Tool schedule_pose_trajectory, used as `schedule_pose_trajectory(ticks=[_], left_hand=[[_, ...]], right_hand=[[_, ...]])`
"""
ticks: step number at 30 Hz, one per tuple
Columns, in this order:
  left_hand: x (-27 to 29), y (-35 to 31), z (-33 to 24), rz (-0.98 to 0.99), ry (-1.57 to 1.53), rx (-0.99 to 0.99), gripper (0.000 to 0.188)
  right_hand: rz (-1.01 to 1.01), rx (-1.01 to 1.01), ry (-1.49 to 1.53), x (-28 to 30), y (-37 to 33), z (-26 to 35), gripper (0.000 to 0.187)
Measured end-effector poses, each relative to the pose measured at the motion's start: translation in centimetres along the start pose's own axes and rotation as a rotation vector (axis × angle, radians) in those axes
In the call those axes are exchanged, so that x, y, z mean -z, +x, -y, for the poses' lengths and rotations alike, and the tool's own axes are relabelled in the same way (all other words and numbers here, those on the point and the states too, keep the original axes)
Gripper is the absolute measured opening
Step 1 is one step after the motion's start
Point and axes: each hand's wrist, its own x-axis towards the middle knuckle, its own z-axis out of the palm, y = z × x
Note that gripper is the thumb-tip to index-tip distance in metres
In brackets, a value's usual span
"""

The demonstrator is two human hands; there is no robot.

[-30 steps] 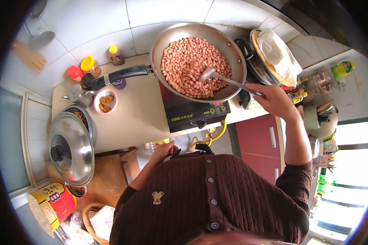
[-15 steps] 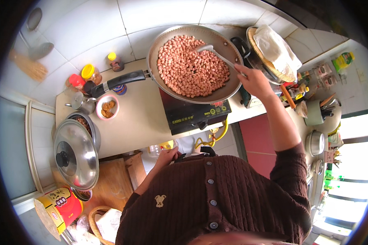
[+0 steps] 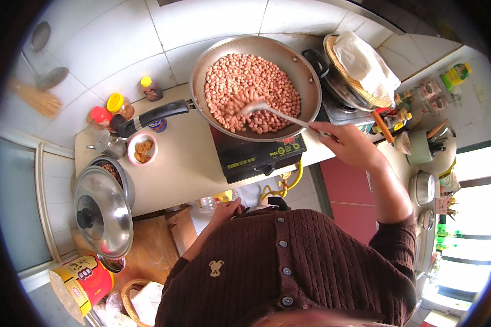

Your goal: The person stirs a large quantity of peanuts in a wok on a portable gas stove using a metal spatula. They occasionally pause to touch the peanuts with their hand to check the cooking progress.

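Note:
My right hand (image 3: 346, 144) is wrapped round the handle of a grey spatula (image 3: 283, 115). The spatula's head lies among red-skinned peanuts (image 3: 248, 76), toward the near left of the heap, and the nuts around it are blurred by motion. They fill much of a wide grey wok (image 3: 311, 101) whose long black handle points left. Beneath the wok is a black cooktop (image 3: 262, 158). Below the counter's edge, close to my body, my left hand (image 3: 227, 210) has its fingers curled in; a small dark thing shows beside them, too unclear to name.
Left on the counter (image 3: 174, 158) stand a pink-rimmed bowl (image 3: 142, 148) of brown pieces, a metal pot (image 3: 113, 144) and yellow-lidded jars (image 3: 120, 106). A lidded pan (image 3: 105, 212) is nearer. Right of the wok, a woven tray (image 3: 333, 53) with white cloth rests on another pan.
My right hand has come nearer and slightly right. The spatula's head has swept from the wok's far right side to the near left of the peanuts, shifting them. My left hand stays low.

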Motion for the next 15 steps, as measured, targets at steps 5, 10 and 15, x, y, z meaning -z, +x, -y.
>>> schedule_pose_trajectory(ticks=[5,10,15], left_hand=[[-0.1,-1.3,-0.4,-0.037,-0.012,-0.022,0.052],[-0.4,-2.4,-0.9,-0.056,-0.120,0.026,0.049],[-0.3,-2.2,-0.7,-0.012,-0.034,0.066,0.043]], right_hand=[[-0.217,0.113,0.077,-3.2,7.4,-2.0,0.039],[-0.229,-0.022,0.042,-3.1,8.9,-3.3,0.037],[-0.133,-0.057,-0.022,-2.3,3.3,-1.6,0.040]])
